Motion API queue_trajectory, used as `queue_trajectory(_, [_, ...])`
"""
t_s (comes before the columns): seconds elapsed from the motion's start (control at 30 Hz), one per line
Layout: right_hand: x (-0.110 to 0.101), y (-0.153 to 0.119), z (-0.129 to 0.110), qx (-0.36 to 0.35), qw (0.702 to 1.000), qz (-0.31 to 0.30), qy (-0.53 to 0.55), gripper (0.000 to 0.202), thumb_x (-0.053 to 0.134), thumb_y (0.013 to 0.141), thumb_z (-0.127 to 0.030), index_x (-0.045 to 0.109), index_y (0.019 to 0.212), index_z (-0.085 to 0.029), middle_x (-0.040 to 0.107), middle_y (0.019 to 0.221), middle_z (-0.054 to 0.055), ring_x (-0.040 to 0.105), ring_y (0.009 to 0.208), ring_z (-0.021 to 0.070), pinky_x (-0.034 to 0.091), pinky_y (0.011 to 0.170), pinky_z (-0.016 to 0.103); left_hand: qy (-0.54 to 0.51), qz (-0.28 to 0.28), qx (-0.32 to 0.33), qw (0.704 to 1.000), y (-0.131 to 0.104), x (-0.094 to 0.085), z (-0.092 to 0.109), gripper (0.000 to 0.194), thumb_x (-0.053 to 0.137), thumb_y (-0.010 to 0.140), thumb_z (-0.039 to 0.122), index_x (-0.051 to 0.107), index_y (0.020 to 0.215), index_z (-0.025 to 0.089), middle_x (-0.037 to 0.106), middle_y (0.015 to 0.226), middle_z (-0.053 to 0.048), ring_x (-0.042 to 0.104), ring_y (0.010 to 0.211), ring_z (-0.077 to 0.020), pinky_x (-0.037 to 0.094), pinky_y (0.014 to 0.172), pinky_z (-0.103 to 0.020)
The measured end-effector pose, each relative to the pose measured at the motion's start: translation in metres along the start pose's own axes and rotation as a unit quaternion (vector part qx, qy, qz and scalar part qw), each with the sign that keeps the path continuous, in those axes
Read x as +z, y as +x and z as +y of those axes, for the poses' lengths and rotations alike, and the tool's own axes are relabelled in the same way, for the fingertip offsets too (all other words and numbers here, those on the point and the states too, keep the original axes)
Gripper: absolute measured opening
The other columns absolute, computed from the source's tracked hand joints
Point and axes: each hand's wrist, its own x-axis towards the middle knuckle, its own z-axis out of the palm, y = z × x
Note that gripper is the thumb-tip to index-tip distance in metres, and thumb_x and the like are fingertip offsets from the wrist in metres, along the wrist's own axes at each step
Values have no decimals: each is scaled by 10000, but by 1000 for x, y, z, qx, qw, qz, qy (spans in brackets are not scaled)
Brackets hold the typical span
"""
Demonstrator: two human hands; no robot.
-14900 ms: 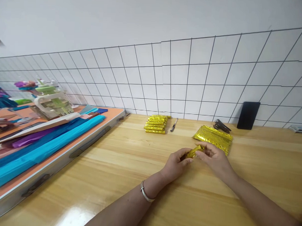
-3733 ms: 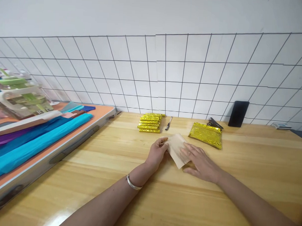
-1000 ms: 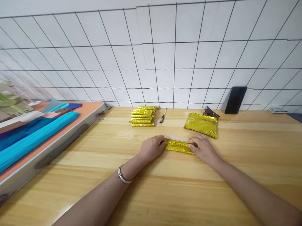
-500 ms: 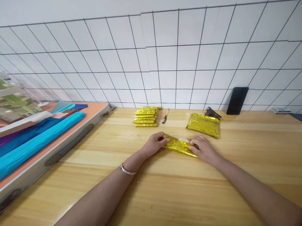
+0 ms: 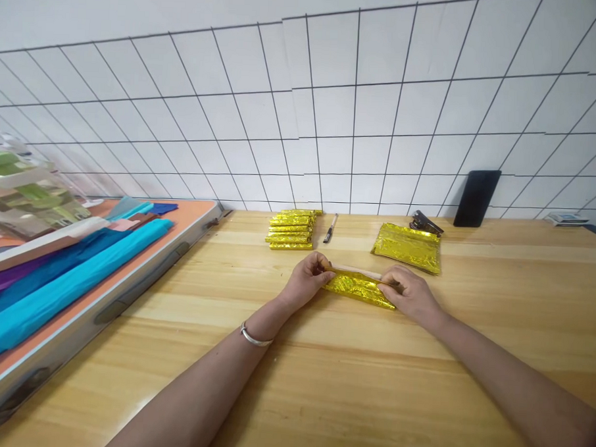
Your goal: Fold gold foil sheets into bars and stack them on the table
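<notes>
Between my hands is a sheet of shiny gold foil paper (image 5: 358,287), partly folded, with a pale strip showing along its far edge. My left hand (image 5: 309,277) pinches its left end between thumb and fingers. At the right end, my right hand (image 5: 407,291) grips it the same way, thumb on the near side. Just beyond the left hand lies a stack of rolled gold foil tubes (image 5: 292,231). Farther back, past the right hand, rests a flat stack of gold foil sheets (image 5: 407,247) with a black clip (image 5: 425,222) at its far edge.
A pen (image 5: 330,229) lies beside the tubes. A black phone (image 5: 477,198) leans against the tiled wall (image 5: 327,106). On the left, an orange-topped case (image 5: 192,219) carries blue and purple paper rolls (image 5: 93,267). Small flat items (image 5: 567,219) sit at the back right.
The foil's far edge has lifted a little, and more of the pale strip shows between my hands. Both hands keep their grip. The camera view has shifted slightly.
</notes>
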Motion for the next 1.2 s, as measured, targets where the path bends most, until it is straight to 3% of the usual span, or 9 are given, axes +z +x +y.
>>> queue_trajectory(0.2, [-3,-3,-4,-4,1000,26,15,71,520,814,-243,571,777,-212,597,789,30,542,738,167,431,673,294,-63,-18,-19,998,0,1,5,483,717,652,232,501,1082,189,493,776,38,491,654,-69,406,601,-189])
queue_trajectory(0.33, [0,-4,-3,31,997,62,35,117,557,793,-284,595,881,-217,631,864,39,573,797,186,458,737,328,-54,-34,-41,997,-3,0,9,311,714,664,284,581,910,147,530,754,21,487,658,-80,391,603,-197])
queue_trajectory(0.5, [1,-3,0,107,988,55,100,425,637,741,-360,558,1136,-226,621,1044,55,573,919,211,470,782,339,-50,-24,-12,998,-7,2,10,247,711,670,278,581,831,143,550,744,12,492,673,-91,397,635,-211])
queue_trajectory(0.6, [-2,-1,1,139,981,32,129,420,630,739,-425,579,1098,-213,634,962,43,579,783,183,478,676,305,-48,-14,-3,999,-8,5,11,233,711,668,278,571,800,146,547,725,15,483,659,-91,392,623,-212])
queue_trajectory(0.7, [-4,-1,2,151,979,22,135,323,594,757,-471,618,913,-190,608,756,10,524,615,142,430,541,260,-52,-5,-2,999,-8,7,12,238,717,656,293,564,766,148,549,707,16,481,650,-94,392,616,-215])
queue_trajectory(0.8, [-6,-1,2,145,981,17,126,297,573,771,-481,609,795,-187,572,685,-5,488,579,131,391,502,245,-44,0,-9,999,-8,7,14,257,719,648,327,566,747,146,554,693,11,481,635,-97,390,600,-217])
queue_trajectory(0.97, [-6,-2,1,131,984,10,124,268,556,789,-449,623,808,-190,612,747,17,510,613,143,400,530,257,-30,-5,-3,1000,-7,4,13,225,691,687,319,563,742,143,539,664,19,457,602,-84,361,563,-204])
queue_trajectory(1.2, [-2,-2,6,136,974,66,167,294,608,755,-390,622,978,-197,630,841,15,531,675,142,428,604,264,-24,-6,-10,1000,-7,5,6,233,698,681,316,552,728,142,521,640,30,436,561,-70,336,523,-189])
